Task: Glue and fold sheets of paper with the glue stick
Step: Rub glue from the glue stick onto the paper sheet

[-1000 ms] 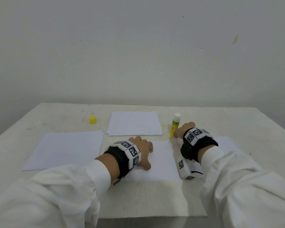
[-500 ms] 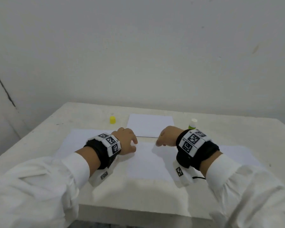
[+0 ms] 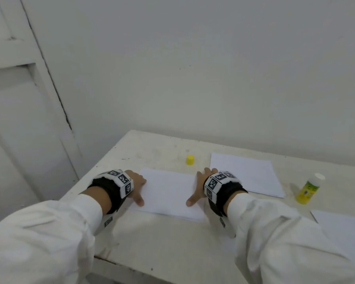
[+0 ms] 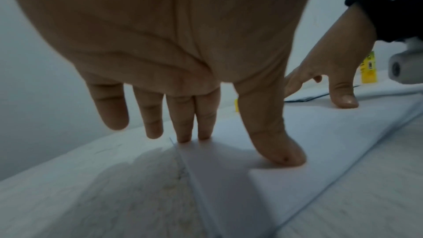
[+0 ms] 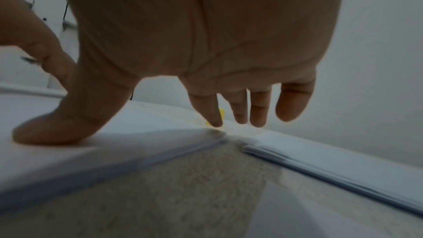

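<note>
Grip, both sides: fingers spread and flat, nothing pinched. Left hand (image 3: 136, 182) lies at the left edge of the white rectangular paper sheet (image 3: 168, 191), thumb down on it. Left wrist view shows fingertips (image 4: 183, 137) at the sheet's far corner. Right hand (image 3: 200, 185) mirrors it at the right edge, thumb pressed onto the paper, fingertips (image 5: 215, 121) near the far right corner.

Sheet lies flat at the front left of the pale, scuffed surface (image 3: 162, 249). Edge looks layered in both wrist views; probably a small stack or an already folded sheet, cannot tell which.

Yellow-green glue stick with white tip (image 3: 308, 189) stands upright, uncapped, well off to the right. Its small yellow cap (image 3: 190, 159) sits apart, beyond the sheet. Another white paper stack (image 3: 244, 174) lies just right of the right hand; corner of one more white sheet (image 3: 340, 220) at far right.

Judgement: step is taking up or squaring this sheet for gluing or folding.

To do well:
- press thumbs evenly so the sheet slides without skewing
- lift only the top layer if separating; the layers may cling
- keep the right sleeve clear of the standing glue stick
- line up corners before any crease
</note>
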A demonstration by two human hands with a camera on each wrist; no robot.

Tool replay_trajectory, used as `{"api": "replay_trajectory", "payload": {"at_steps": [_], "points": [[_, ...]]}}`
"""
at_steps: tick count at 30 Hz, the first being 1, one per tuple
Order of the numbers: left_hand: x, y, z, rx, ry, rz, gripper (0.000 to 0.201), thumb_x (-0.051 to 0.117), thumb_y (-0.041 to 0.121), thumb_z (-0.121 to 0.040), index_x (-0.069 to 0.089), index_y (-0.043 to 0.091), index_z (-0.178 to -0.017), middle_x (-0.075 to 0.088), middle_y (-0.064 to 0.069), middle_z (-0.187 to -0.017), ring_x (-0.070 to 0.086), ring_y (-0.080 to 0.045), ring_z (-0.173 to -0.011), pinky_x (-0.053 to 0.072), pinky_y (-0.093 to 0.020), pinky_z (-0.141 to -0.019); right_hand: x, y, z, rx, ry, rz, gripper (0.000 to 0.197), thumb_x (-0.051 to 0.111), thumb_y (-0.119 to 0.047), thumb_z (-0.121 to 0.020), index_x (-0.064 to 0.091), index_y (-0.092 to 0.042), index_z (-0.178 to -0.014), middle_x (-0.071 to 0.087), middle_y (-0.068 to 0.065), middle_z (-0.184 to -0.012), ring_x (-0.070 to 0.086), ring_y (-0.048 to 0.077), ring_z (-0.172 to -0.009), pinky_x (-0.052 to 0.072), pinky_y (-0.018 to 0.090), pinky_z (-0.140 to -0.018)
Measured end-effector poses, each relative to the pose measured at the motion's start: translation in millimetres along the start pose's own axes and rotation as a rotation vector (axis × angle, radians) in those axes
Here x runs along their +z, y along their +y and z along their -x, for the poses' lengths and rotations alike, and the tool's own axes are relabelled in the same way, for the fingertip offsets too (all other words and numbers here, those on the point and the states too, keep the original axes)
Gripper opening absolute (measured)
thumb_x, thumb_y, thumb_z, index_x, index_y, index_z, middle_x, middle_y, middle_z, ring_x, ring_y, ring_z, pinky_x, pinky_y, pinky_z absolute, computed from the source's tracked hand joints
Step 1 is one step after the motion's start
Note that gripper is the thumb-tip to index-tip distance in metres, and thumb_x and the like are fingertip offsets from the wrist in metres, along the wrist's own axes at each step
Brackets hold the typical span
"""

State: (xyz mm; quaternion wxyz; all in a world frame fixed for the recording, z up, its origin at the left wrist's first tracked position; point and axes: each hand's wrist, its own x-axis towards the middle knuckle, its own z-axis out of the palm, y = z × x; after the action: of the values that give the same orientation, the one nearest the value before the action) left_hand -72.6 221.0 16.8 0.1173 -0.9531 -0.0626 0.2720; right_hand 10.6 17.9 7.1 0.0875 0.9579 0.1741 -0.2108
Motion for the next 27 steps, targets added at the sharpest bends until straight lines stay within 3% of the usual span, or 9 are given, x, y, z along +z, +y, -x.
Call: {"api": "replay_trajectory", "payload": {"at_steps": [10, 13, 16, 18, 21, 23, 24, 26, 27], "points": [[2, -3, -9, 0.030, 0.005, 0.021, 0.078, 0.065, 0.055, -0.081, 0.040, 0.013, -0.141, 0.045, -0.008, -0.139, 0.044, -0.028, -0.127, 0.036, -0.037, -0.100, -2, -6, 8, 0.007, -0.058, 0.016, 0.101, 0.066, -0.078, -0.057, 0.044, -0.017, -0.134, 0.038, 0.008, -0.134, 0.032, 0.032, -0.127, 0.033, 0.049, -0.104], [4, -5, -12, 0.024, 0.010, 0.036, 0.080, 0.063, 0.055, -0.083, 0.034, 0.012, -0.144, 0.041, -0.008, -0.142, 0.041, -0.028, -0.130, 0.034, -0.037, -0.103, -5, -12, 14, -0.052, 0.006, -0.025, 0.084, 0.072, -0.067, -0.062, 0.051, -0.018, -0.128, 0.044, 0.006, -0.127, 0.036, 0.029, -0.123, 0.037, 0.044, -0.101], [6, -5, -12, 0.016, 0.024, 0.053, 0.083, 0.063, 0.055, -0.084, 0.030, 0.013, -0.147, 0.037, -0.008, -0.145, 0.038, -0.027, -0.133, 0.033, -0.036, -0.105, -8, -15, 24, -0.102, -0.033, -0.299, 0.064, 0.078, -0.048, -0.069, 0.057, -0.013, -0.119, 0.059, 0.005, -0.121, 0.052, 0.025, -0.114, 0.044, 0.036, -0.097], [9, -6, -14, 0.008, 0.026, 0.079, 0.086, 0.062, 0.055, -0.084, 0.026, 0.013, -0.149, 0.033, -0.007, -0.150, 0.035, -0.026, -0.136, 0.031, -0.037, -0.108, -9, -14, 32, -0.090, -0.062, -0.498, 0.058, 0.079, -0.036, -0.073, 0.059, -0.008, -0.119, 0.062, 0.006, -0.117, 0.058, 0.024, -0.106, 0.047, 0.031, -0.091], [12, -8, -16, -0.013, 0.045, 0.157, 0.089, 0.065, 0.055, -0.081, 0.024, 0.015, -0.150, 0.029, -0.004, -0.153, 0.032, -0.025, -0.139, 0.029, -0.037, -0.112, -2, -12, 40, -0.016, -0.035, -0.692, 0.043, 0.074, -0.023, -0.080, 0.056, -0.002, -0.113, 0.062, 0.009, -0.098, 0.058, 0.022, -0.082, 0.050, 0.028, -0.072], [13, -8, -14, -0.039, 0.071, 0.225, 0.091, 0.072, 0.052, -0.076, 0.029, 0.018, -0.148, 0.035, -0.001, -0.150, 0.036, -0.024, -0.136, 0.031, -0.035, -0.111, 6, -15, 43, 0.035, -0.024, -0.780, 0.031, 0.070, -0.016, -0.084, 0.052, -0.004, -0.107, 0.056, 0.007, -0.081, 0.054, 0.019, -0.064, 0.047, 0.025, -0.055], [14, -9, -13, -0.052, 0.094, 0.266, 0.089, 0.076, 0.051, -0.073, 0.033, 0.019, -0.145, 0.038, 0.000, -0.147, 0.039, -0.024, -0.133, 0.033, -0.034, -0.109, 10, -17, 46, 0.050, -0.021, -0.821, 0.029, 0.069, -0.015, -0.084, 0.052, -0.003, -0.105, 0.056, 0.007, -0.079, 0.055, 0.020, -0.063, 0.048, 0.026, -0.053], [17, -13, -11, -0.084, 0.141, 0.337, 0.088, 0.082, 0.051, -0.063, 0.041, 0.022, -0.135, 0.041, 0.000, -0.138, 0.044, -0.024, -0.126, 0.038, -0.035, -0.105, 14, -20, 52, 0.046, -0.016, -0.894, 0.034, 0.069, -0.014, -0.083, 0.056, 0.000, -0.110, 0.065, 0.013, -0.098, 0.065, 0.028, -0.084, 0.057, 0.035, -0.073], [19, -15, -12, -0.094, 0.163, 0.366, 0.089, 0.085, 0.053, -0.056, 0.043, 0.024, -0.129, 0.040, 0.000, -0.133, 0.047, -0.024, -0.121, 0.040, -0.038, -0.102, 16, -21, 53, 0.044, -0.015, -0.918, 0.038, 0.070, -0.014, -0.081, 0.058, 0.001, -0.114, 0.065, 0.016, -0.109, 0.064, 0.031, -0.098, 0.055, 0.040, -0.085]]}}
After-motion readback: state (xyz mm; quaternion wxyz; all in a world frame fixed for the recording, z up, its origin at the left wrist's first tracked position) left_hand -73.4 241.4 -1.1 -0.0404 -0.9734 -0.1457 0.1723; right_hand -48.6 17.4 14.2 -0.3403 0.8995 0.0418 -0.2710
